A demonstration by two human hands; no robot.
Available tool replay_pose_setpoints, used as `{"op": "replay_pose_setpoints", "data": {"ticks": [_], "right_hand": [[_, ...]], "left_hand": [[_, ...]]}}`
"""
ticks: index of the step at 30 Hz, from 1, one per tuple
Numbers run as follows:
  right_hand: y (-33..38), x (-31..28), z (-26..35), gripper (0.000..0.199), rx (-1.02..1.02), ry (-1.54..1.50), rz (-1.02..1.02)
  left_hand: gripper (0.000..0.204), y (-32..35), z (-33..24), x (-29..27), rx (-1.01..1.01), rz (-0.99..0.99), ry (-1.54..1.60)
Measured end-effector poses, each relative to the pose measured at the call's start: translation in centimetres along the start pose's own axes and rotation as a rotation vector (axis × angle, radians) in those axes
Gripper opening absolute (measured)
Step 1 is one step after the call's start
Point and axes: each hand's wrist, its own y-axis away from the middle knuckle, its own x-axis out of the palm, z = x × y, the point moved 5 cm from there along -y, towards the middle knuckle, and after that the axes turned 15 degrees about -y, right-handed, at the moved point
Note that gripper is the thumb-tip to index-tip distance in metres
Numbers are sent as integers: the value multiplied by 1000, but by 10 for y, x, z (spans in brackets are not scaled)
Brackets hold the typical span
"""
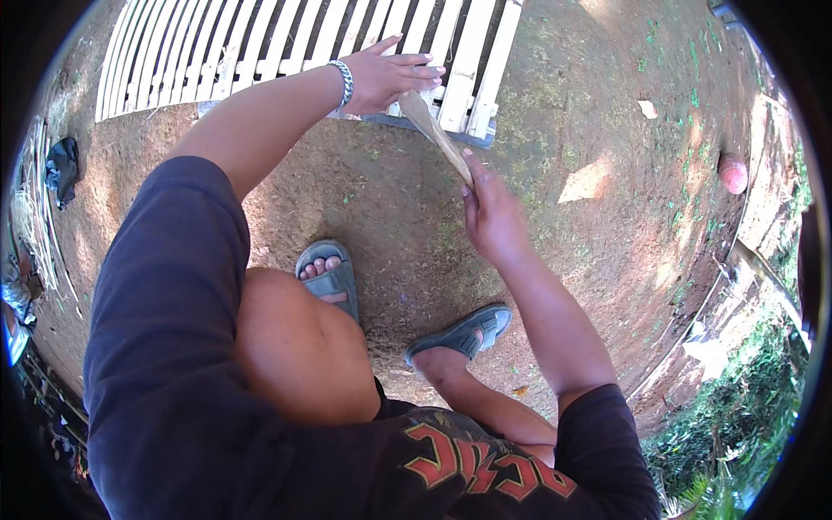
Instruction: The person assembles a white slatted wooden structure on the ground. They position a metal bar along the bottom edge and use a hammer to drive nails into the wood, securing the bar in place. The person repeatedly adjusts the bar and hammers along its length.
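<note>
My right hand (496, 212) is closed round the near end of a wooden stick (431, 130). The stick is brown and broadens toward its far end, which reaches up and left to just below my left hand (387, 76). That hand is stretched out, palm down, its fingers spread over pale slats. A chain bracelet (344, 84) circles the left wrist. Beneath the fingers is a slatted wooden rack (286, 39), its light strips lying side by side with narrow gaps. Whether the left palm presses on the slats or touches the stick's tip, I cannot tell.
Bare brown earth (572, 225) surrounds my sandalled feet (334, 273). A reddish round object (732, 173) lies at the far right, beside a board-like edge. Green plants (737, 425) grow at the lower right. Dark cloth or plastic (62, 169) lies at the left.
</note>
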Motion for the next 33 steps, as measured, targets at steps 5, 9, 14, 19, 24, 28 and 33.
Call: {"op": "replay_pose_setpoints", "data": {"ticks": [5, 9, 14, 19, 24, 28, 33], "right_hand": [[-13, -11, -16, 59, 98, 129, 93], [-5, -17, 5, 61, -77, 93, 118], [-26, -6, -31, 54, 144, 199, 176], [-19, -18, 6, 59, 7, 86, 234], [-19, -1, -37, 54, 145, 310, 307], [-14, -14, 10, 47, 12, 120, 225], [-35, -7, -33, 41, 242, 208, 290]], "left_hand": [[70, -5, 3, 11, -21, -12, 150], [69, 1, 3, 10, 7, -35, 51], [73, -5, 1, 8, -11, 4, 130], [66, 1, 5, 2, 15, 32, 45], [63, -5, 3, 7, 10, 13, 110], [59, -1, 3, 7, 9, 19, 67], [60, -5, 4, 3, 8, 16, 123]]}}
